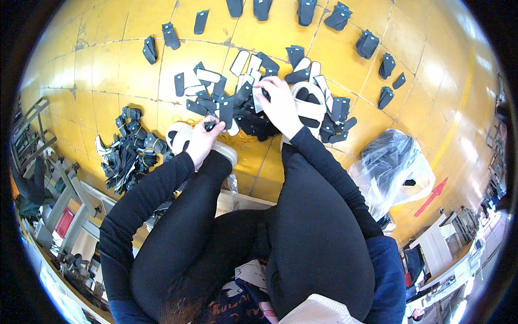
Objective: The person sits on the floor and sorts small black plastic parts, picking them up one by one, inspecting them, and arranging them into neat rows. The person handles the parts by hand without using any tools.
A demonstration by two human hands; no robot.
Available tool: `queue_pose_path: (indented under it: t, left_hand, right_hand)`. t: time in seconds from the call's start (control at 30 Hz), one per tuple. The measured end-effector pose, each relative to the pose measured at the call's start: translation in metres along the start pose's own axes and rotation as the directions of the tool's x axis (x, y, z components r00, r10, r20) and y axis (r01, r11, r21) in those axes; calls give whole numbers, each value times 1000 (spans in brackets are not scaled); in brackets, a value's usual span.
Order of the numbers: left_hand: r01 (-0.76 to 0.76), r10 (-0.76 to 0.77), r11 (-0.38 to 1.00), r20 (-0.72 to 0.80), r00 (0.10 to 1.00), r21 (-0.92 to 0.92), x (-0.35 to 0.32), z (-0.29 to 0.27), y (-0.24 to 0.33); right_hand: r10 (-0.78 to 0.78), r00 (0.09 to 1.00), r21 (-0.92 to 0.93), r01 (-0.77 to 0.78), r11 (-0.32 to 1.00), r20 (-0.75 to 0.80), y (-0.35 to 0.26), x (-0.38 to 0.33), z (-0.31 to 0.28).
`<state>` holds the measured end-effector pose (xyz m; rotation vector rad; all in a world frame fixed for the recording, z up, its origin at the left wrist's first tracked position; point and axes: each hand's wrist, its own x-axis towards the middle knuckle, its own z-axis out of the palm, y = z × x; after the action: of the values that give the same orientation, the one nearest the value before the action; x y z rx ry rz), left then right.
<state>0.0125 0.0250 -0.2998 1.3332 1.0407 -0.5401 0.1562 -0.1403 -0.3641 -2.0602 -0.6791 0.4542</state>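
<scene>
Below my knees, a loose heap of black flat fabric pieces (206, 102), some with pale undersides, lies on the yellow floor between and beyond my feet. My left hand (203, 141) is closed in a pinch on a small black piece (209, 126), at the heap's near left side. Another black piece (226, 112) stands just beside those fingertips. Farther right, my right hand (279, 102) reaches over the heap, its fingers curled around a pale-faced piece (258, 100); part of it is hidden by the hand. White sandals (312, 110) are on my feet.
Small stacks of black pieces (367, 44) form an arc along the far floor. Banded black bundles (129, 156) are piled at left. A clear plastic bag (391, 167) sits at right, near a red floor arrow (431, 197). Metal frames (70, 183) stand at the left edge.
</scene>
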Motion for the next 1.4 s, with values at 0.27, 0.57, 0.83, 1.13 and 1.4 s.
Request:
queue_pose_path:
  t: [0.27,0.57,0.83,1.13,1.4]
  left_hand:
    - [-72,75,991,25,997,-117,3,2,28]
    - [-173,173,985,35,984,-1,13,-9,10]
    - [-1,-1,1000,84,996,20,6,-8,20]
    - [67,-73,997,149,986,47,11,-12,-2]
    - [-25,5,988,128,992,150,18,-28,12]
  right_hand:
    - [145,818,378,-405,833,557,-23,2,-7]
    - [232,940,199,-284,938,249,-18,1,-1]
    - [172,843,342,-382,859,510,-26,-13,4]
    - [-224,919,-158,286,945,326,-38,-8,4]
    - [137,991,-42,-137,990,-3,0,5,-10]
